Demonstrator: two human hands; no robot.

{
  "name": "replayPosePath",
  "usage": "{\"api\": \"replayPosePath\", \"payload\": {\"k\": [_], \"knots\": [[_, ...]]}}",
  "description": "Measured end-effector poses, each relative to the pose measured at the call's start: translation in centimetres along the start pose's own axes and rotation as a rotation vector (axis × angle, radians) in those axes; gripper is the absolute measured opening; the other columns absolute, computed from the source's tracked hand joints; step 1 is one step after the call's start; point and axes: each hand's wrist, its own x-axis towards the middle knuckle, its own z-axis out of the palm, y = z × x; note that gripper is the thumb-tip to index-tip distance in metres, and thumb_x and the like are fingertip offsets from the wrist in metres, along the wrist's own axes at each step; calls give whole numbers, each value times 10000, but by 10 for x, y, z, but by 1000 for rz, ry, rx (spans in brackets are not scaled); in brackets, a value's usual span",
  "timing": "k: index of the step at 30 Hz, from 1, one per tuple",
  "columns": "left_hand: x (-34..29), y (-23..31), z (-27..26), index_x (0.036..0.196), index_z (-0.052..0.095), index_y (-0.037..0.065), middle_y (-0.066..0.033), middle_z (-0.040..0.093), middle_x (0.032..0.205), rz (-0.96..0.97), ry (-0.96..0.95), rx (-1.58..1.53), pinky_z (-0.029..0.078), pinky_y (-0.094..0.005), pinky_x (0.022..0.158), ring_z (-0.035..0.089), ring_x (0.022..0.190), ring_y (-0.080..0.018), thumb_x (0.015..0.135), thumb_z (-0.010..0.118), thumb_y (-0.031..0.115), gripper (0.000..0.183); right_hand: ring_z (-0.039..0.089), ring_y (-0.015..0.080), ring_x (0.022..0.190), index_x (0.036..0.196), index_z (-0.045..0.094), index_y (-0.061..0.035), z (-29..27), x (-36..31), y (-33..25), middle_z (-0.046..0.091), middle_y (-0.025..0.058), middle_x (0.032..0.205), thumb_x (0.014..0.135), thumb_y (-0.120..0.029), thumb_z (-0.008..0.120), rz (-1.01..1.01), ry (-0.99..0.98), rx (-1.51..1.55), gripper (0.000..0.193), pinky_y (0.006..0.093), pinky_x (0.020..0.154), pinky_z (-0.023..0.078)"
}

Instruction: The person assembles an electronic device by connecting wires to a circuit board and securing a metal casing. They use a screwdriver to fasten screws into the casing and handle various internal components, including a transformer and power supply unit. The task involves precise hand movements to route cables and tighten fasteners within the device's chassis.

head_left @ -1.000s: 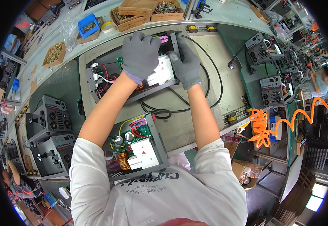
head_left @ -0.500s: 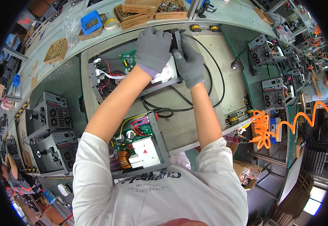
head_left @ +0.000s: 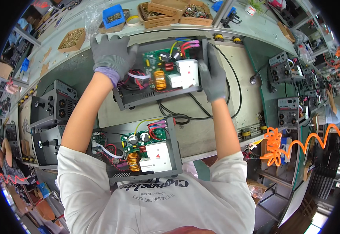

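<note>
An open grey metal chassis (head_left: 134,102) lies on the far side of the work surface, its green circuit board (head_left: 151,59), copper coil (head_left: 159,80) and white plate (head_left: 188,72) exposed. My left hand (head_left: 113,56), in a grey glove, is open with fingers spread over the chassis's left end, hiding that corner. At the opposite end, my gloved right hand (head_left: 213,78) grips the upright end panel, thumb at the panel's edge and fingers along its outer side. A second open chassis (head_left: 175,146) with a similar board and coil sits close to my body.
A black cable (head_left: 238,84) loops around the right hand. Small parts fill a blue bin (head_left: 113,16) and cardboard trays (head_left: 71,40) at the back. Grey units stand left (head_left: 65,102) and right (head_left: 288,113). An orange coiled hose (head_left: 273,146) hangs at the right.
My left hand has left the chassis's right side and moved to its left end, with fingers now spread. The board's coloured wires are uncovered. My right hand stays at the end panel; the view has shifted.
</note>
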Motion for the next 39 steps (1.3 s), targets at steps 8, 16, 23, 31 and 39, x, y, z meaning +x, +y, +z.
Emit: {"api": "replayPosePath", "payload": {"k": [8, 16, 23, 31, 39], "knots": [[-2, -30, 31, 1096, 713, 90, -181, 707, 960, -103, 8, -558, 514, -454, 828, 671, 936, -371, 966, 551, 346, 329, 556, 483, 1232, 1278, 655, -157, -26, -52, -44, 537, 266, 1398, 910, -415, 655, -349, -100, -507, 449, 503, 975, 479], [2, -19, 39, 1055, 694, 109, -177, 707, 918, -181, 31, -378, 520, -487, 831, 671, 928, -384, 986, 526, 294, 259, 456, 557, 1315, 930, 684, -140, -30, -64, -51, 589, 109, 1396, 832, -387, 730, -580, -222, -620, 270, 629, 1108, 324], [15, -12, 36, 1116, 686, 90, -179, 705, 1067, -167, -33, -581, 510, -452, 895, 666, 1014, -353, 1001, 489, 262, 286, 573, 316, 1224, 913, 574, -126, -3, -55, -59, 642, 43, 1197, 831, -302, 718, -625, -227, -615, 241, 496, 1016, 424], [29, -42, 57, 1155, 720, 138, -136, 727, 1065, -43, -49, -906, 516, -418, 946, 678, 1030, -315, 971, 537, 228, 275, 612, 269, 897, 970, 574, -117, 24, -40, -54, 640, 40, 1063, 793, -191, 719, -538, -266, -388, 240, 406, 744, 485], [19, -21, 45, 1154, 690, 87, -114, 741, 1053, -199, -16, -836, 524, -387, 919, 691, 1022, -272, 979, 493, 138, 269, 614, 287, 840, 939, 599, -135, -1, -55, -80, 627, 54, 951, 803, -151, 710, -385, -214, -681, 176, 412, 709, 488]]}}
